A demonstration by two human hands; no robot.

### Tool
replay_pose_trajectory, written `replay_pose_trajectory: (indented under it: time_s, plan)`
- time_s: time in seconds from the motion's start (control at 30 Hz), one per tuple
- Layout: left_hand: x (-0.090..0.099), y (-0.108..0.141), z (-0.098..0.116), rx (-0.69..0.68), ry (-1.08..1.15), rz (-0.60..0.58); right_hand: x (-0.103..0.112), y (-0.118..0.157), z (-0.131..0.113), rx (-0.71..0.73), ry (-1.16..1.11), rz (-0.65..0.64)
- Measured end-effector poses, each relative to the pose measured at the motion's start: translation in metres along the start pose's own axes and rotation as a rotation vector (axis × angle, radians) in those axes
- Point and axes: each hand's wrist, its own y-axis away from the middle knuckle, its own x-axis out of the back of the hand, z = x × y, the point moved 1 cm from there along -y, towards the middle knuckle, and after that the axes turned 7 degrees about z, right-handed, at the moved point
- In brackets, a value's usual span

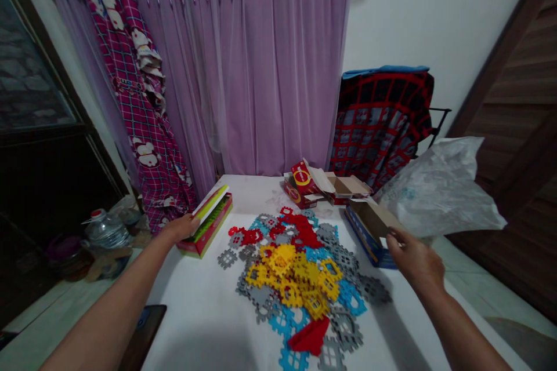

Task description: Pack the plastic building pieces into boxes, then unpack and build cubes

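My left hand [186, 228] is closed on the lid edge of a red and green box [212, 228] at the table's left; green pieces show inside it. On the right, my right hand [416, 259] pinches the near edge of an open dark blue box [364, 235], whose inside is brown cardboard. Between the two boxes lies a spread heap of plastic building pieces: yellow ones [300, 272] in the middle, red ones [304, 231] behind, grey ones [346, 324] and blue ones [351, 297] around them.
Open red boxes [304, 181] stand at the back of the white table [200, 307]. A clear plastic bag [444, 188] is beyond the right edge. A dark phone [145, 333] lies at the front left. Water bottles [107, 231] stand on the floor at left.
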Motion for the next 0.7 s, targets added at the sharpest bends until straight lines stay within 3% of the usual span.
replay_pose_trajectory:
  time_s: [0.07,0.2,0.33,0.47,0.53,0.7]
  plan:
    - [0.002,0.006,-0.007,-0.03,0.06,0.014,0.002,0.007,-0.023,0.022,-0.013,-0.015]
    - [0.007,0.016,-0.017,-0.096,0.147,0.056,-0.003,0.028,-0.069,0.213,-0.081,-0.05]
    - [0.019,0.018,-0.02,-0.125,0.169,0.177,-0.014,0.053,-0.1,0.346,-0.129,-0.093]
    - [0.024,0.028,-0.019,-0.066,0.09,0.413,-0.022,0.072,-0.116,0.438,-0.167,-0.076]
    - [0.019,0.038,-0.015,-0.103,0.044,0.521,-0.025,0.077,-0.118,0.459,-0.177,-0.069]
    - [-0.002,0.057,-0.004,-0.253,-0.042,0.586,-0.028,0.082,-0.115,0.485,-0.188,-0.064]
